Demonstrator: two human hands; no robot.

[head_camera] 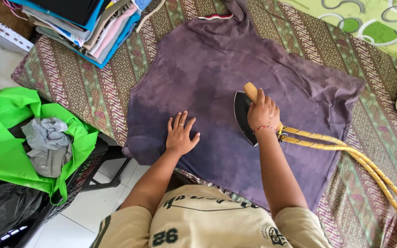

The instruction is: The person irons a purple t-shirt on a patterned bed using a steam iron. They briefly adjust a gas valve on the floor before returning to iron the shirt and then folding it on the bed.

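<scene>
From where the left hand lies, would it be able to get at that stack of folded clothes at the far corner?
Probably yes. The left hand lies flat on the purple shirt, and only open patterned cloth lies between it and the stack of folded clothes, though it looks a long stretch.

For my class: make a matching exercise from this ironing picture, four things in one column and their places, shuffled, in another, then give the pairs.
Things:
1. iron
2. left hand
3. stack of folded clothes
4. grey garment

Places:
A. in the basket with the green bag
B. flat on the purple shirt, holding nothing
C. far left corner of the patterned cloth
D. gripped by the right hand

Pairs: 1-D, 2-B, 3-C, 4-A
</scene>
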